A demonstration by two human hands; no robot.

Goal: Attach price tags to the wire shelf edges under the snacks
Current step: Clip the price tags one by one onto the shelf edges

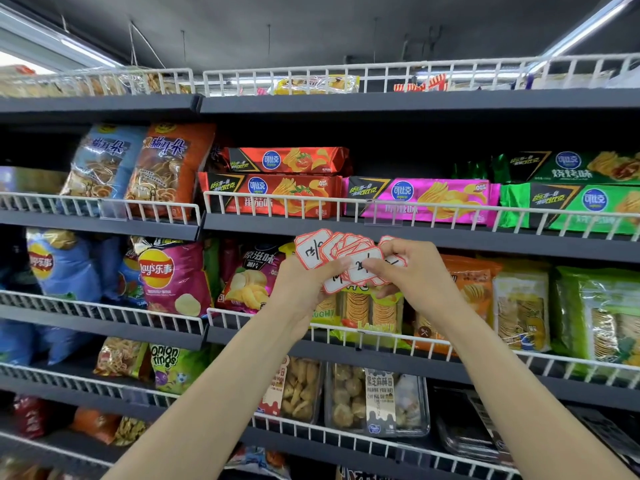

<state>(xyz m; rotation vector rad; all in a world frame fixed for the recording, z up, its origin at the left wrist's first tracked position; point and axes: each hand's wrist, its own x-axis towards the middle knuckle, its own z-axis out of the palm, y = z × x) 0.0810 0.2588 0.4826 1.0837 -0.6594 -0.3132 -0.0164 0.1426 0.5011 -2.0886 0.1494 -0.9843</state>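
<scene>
standing before the wire shelves [346, 199], the person has most of the work still to do, as i judge it. the white wire edges under the snack packs [277, 195] carry a few clear holders [382, 216] that look empty, and no red-bordered tag hangs on any edge. the price tags [346, 261] are still a fanned bundle between the two hands. the left hand [308, 285] has its grip clamped on the bundle; the right hand [408, 268] pinches one tag, probably choosing it.

Red-bordered white price tags [346, 258], seemingly handwritten.
</scene>
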